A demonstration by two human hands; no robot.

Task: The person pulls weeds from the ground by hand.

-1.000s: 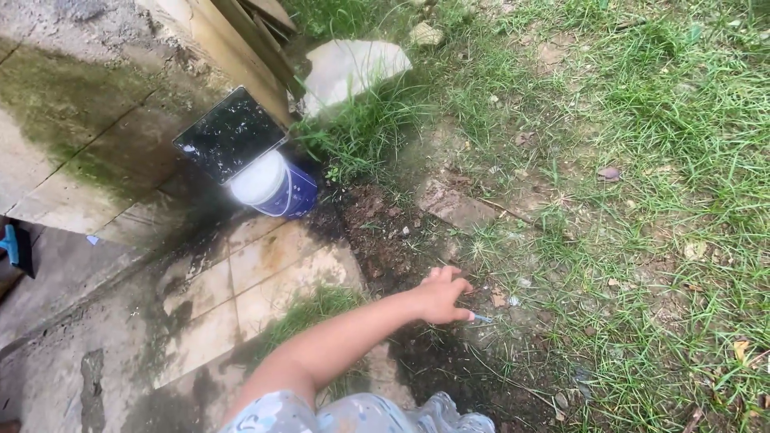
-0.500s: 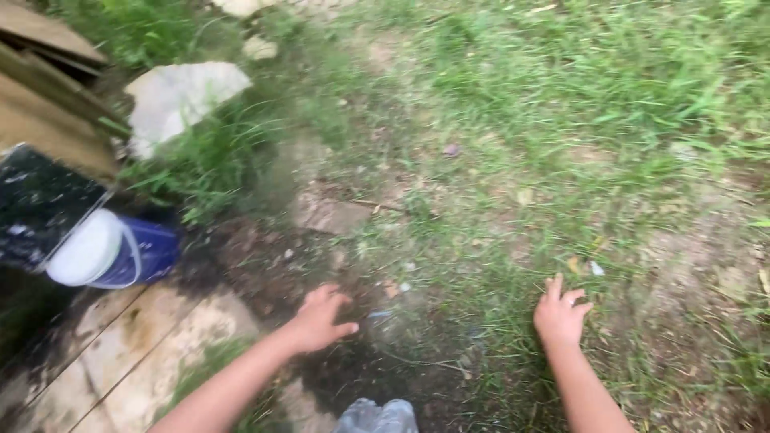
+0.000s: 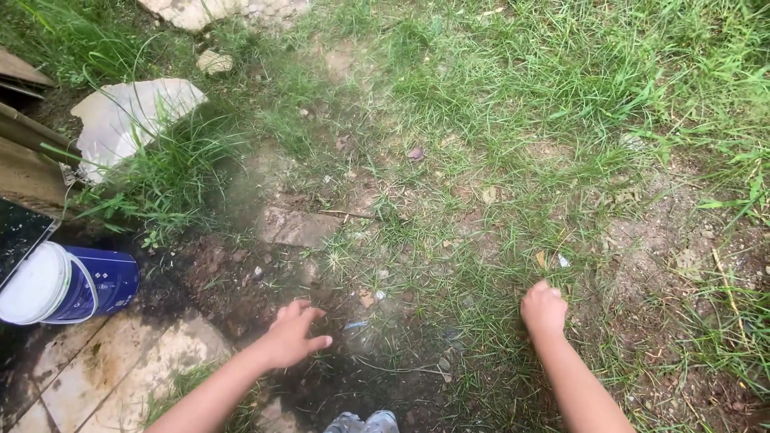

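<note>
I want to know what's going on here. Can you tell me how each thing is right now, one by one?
left hand: open, fingers spread, on dark soil.
right hand: curled shut in the grass; what it holds, if anything, is hidden.
blue bucket: tipped on its side, white lid on.
white stone: lying flat, partly hidden by grass.
paving tiles: damp, stained dark.

The bucket (image 3: 68,285) on its side looks like smooth, glossy plastic, blue with a white bottom, and the paving slabs (image 3: 120,361) beside it are matt stone stained dark with damp. The soil (image 3: 241,289) is crumbly and rough, the pale rock (image 3: 128,116) chalky and coarse; the small blue scrap (image 3: 355,325) near the left hand (image 3: 290,337) may be plastic.
</note>
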